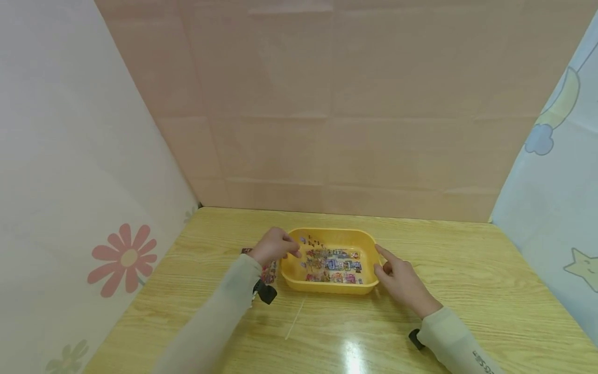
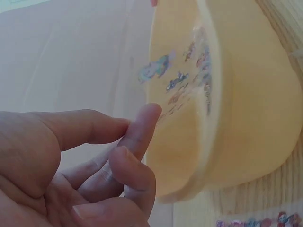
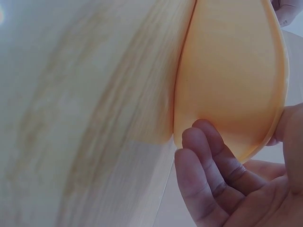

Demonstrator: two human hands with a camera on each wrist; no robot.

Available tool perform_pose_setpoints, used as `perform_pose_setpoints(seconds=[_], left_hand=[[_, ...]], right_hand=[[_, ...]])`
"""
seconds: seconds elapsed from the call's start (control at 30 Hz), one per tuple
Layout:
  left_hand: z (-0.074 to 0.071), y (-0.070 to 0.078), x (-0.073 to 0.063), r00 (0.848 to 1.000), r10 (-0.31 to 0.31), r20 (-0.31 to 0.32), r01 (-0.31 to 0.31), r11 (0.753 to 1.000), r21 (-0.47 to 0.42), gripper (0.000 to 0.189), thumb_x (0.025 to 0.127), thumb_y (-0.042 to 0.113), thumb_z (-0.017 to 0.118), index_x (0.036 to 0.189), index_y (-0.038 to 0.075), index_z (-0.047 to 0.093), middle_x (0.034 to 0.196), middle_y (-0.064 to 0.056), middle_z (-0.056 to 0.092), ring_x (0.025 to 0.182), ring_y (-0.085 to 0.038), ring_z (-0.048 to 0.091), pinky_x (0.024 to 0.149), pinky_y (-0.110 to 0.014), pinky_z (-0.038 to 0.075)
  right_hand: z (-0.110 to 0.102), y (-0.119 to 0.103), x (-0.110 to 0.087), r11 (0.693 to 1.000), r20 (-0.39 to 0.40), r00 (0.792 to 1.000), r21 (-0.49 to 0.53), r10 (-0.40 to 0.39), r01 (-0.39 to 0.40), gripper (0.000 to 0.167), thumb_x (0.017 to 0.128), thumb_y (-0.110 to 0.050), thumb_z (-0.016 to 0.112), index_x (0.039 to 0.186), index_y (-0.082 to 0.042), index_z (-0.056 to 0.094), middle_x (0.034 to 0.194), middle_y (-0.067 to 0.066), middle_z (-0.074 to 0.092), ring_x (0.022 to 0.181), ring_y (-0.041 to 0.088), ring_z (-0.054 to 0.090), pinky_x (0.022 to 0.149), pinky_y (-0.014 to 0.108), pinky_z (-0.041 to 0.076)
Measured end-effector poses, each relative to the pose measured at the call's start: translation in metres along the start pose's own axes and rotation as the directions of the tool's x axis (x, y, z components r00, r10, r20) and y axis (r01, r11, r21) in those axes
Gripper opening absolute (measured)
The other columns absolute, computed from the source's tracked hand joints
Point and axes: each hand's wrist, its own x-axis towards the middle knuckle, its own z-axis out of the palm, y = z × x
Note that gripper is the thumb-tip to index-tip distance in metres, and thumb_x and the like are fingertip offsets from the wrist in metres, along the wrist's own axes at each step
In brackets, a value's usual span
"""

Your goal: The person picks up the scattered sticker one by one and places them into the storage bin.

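Note:
A yellow plastic basin [image 1: 329,288] stands on the table. At its left end, my left hand [image 1: 277,245] pinches a clear sticker sheet [image 2: 156,69] between thumb and index finger, over the basin's rim. The sheet's see-through film is hard to make out; its small coloured prints show against the basin wall. More colourful stickers [image 1: 343,265] spread across the basin's inside. My right hand [image 1: 399,278] grips the right end of the basin, thumb at the rim and fingers [image 3: 208,158] against the outer wall.
Another printed sticker sheet [image 1: 269,272] lies on the wood-grain table [image 1: 448,280] left of the basin, partly hidden by my left forearm. A thin pale strip [image 1: 294,319] lies in front of the basin. Paper-covered walls [image 1: 327,114] enclose the back and sides.

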Motion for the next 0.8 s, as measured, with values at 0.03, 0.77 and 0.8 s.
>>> perform_pose_setpoints(seconds=[0.03,0.77,0.8], left_hand=[[0.001,0.000,0.000,1.000,0.000,0.003,0.000,1.000,-0.008,0.022,0.098,0.014,0.062,0.101,-0.002,0.077,0.090,-0.007,0.077,0.102,-0.035,0.065,0.085,-0.046,0.054],[0.021,0.002,0.013,0.998,-0.058,0.007,0.058,0.998,-0.005,0.024,0.094,0.006,0.061,0.083,-0.005,0.078,0.071,-0.012,0.073,0.055,-0.022,0.067,0.047,-0.026,0.047],[0.022,0.002,0.013,0.998,-0.058,0.009,0.058,0.998,-0.014,0.024,0.094,0.005,0.060,0.083,-0.006,0.078,0.070,-0.012,0.073,0.052,-0.020,0.065,0.048,-0.027,0.049]], right_hand=[[0.000,0.000,0.000,1.000,-0.001,1.000,-0.001,-0.001,0.001,0.057,0.102,-0.017,0.054,0.153,0.002,0.035,0.069,0.003,0.060,0.055,0.013,0.046,0.053,0.026,0.041],[0.002,0.003,0.001,1.000,-0.019,1.000,-0.018,-0.009,0.009,0.056,0.102,-0.017,0.054,0.152,0.001,0.037,0.067,0.000,0.057,0.054,0.013,0.045,0.053,0.026,0.041],[0.002,0.003,0.001,1.000,-0.022,1.000,-0.019,-0.012,0.012,0.056,0.102,-0.017,0.055,0.152,0.001,0.037,0.067,-0.001,0.056,0.054,0.013,0.045,0.053,0.026,0.041]])
